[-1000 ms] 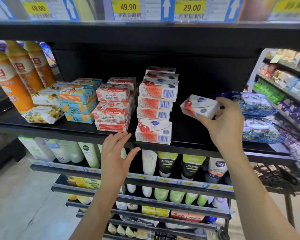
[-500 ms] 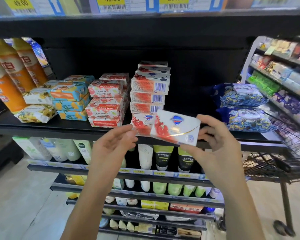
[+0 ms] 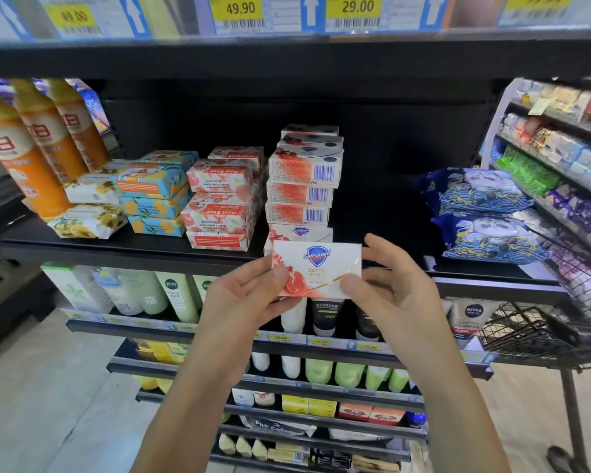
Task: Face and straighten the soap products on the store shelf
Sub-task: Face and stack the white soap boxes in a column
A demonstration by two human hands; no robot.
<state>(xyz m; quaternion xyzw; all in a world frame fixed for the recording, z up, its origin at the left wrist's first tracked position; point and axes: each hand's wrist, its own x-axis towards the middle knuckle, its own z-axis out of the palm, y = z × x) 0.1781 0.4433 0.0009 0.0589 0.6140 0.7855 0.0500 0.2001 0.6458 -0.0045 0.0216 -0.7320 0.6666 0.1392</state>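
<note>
Safeguard soap box (image 3: pixel 316 269), one flat glossy white-red carton, sits face-out in front of the black shelf (image 3: pixel 133 245) lip: left hand (image 3: pixel 243 302) pinches its left edge, right hand (image 3: pixel 389 291) its right edge, thumbs on the front face. On the shelf, left to right: three orange plastic bottles (image 3: pixel 45 138), soft wrapped soaps (image 3: pixel 87 225), three-high Goat Soap packs (image 3: pixel 219 199), a four-high stack of Safeguard cartons (image 3: pixel 302 186) whose bottom one the held box partly hides, two crinkly blue pouches (image 3: pixel 475 196). Wire cart (image 3: pixel 533 331) far right.
</note>
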